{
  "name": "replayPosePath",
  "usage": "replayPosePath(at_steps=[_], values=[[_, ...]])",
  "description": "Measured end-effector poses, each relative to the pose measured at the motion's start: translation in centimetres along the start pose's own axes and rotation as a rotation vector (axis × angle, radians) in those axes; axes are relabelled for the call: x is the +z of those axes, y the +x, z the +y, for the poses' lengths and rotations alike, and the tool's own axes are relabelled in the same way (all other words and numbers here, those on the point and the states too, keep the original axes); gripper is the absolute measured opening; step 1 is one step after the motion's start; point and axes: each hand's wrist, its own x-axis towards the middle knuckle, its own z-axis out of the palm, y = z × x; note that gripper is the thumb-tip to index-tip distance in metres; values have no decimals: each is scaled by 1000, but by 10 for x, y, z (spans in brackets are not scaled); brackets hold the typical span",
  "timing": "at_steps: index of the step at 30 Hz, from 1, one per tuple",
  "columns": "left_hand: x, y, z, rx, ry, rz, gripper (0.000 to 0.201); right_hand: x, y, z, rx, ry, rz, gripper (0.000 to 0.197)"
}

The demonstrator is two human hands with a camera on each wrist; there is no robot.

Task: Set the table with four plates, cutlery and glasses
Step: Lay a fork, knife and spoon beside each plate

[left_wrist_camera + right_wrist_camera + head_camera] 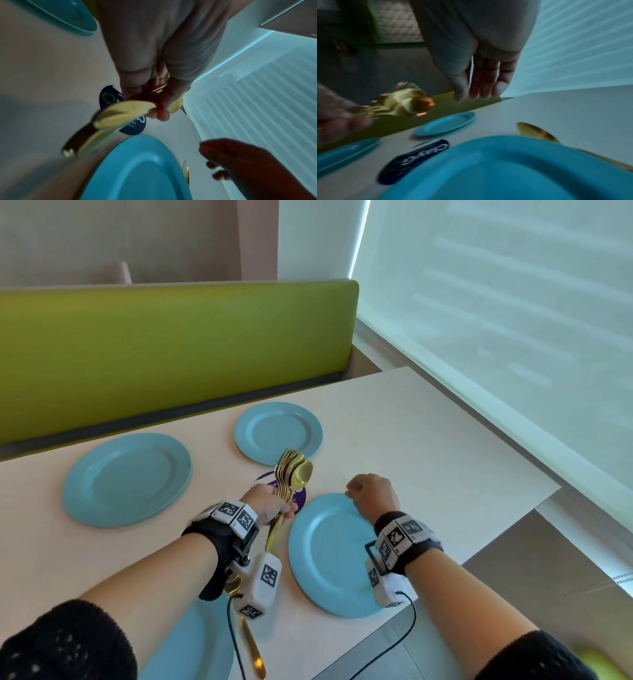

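Four blue plates lie on the pale table [428, 440]: far left [126, 479], far right [278, 433], near right [329, 556], and near left [191, 642], which my left arm partly hides. My left hand [274, 505] grips a bundle of gold forks and spoons [294, 474] by the handles, heads pointing up, between the near right and far right plates. My right hand [371, 496] hovers over the near right plate's far rim with relaxed fingers [481, 86] and holds nothing. A gold spoon [534, 132] lies on the table right of that plate. Another gold piece [253, 648] lies beside the near left plate.
A round purple sticker [299, 498] marks the table's middle. A green bench back [171, 347] runs along the far edge. A window blind [513, 320] stands along the right side, and the table's near right edge [479, 546] drops to the floor.
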Motion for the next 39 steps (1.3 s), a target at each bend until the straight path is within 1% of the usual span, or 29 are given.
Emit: replayPosePath(at_steps=[2, 3, 7, 11, 15, 21, 26, 30, 32, 34, 36, 37, 38, 39], values=[[-6, -8, 1, 12, 28, -15, 18, 6, -12, -26, -109, -17, -25, 21], [-9, -14, 2, 15, 32, -27, 12, 10, -18, -38, -160, -24, -39, 21], [-27, -31, -5, 15, 58, -75, 19, 27, -41, -76, -328, -40, -111, 23], [-48, -46, -15, 51, 132, -125, 19, 39, -61, -99, -439, -122, -146, 23], [-68, -61, -18, 72, 192, -142, 19, 42, -73, -119, -466, -184, -171, 25], [-94, -79, -17, 108, 281, -164, 16, 44, -84, -143, -452, -249, -186, 21], [-105, -72, -11, 157, 331, -174, 15, 46, -80, -151, -524, -290, -135, 21], [-105, -61, -6, 183, 319, -193, 11, 44, -62, -152, -560, -365, -163, 22], [-107, -52, -1, 181, 340, -145, 10, 44, -46, -153, -591, -444, -194, 22], [-111, -39, 7, 165, 398, -43, 10, 40, -25, -152, -596, -491, -222, 23], [-119, -26, 17, 156, 460, 77, 19, 30, 0, -147, -547, -478, -238, 23], [-124, -18, 21, 143, 450, 120, 21, 23, 13, -144, -505, -470, -239, 23], [-129, -10, 26, 122, 393, 149, 19, 16, 28, -140, -459, -465, -232, 23], [-134, -1, 29, 90, 324, 167, 12, 10, 44, -135, -406, -462, -218, 23]])
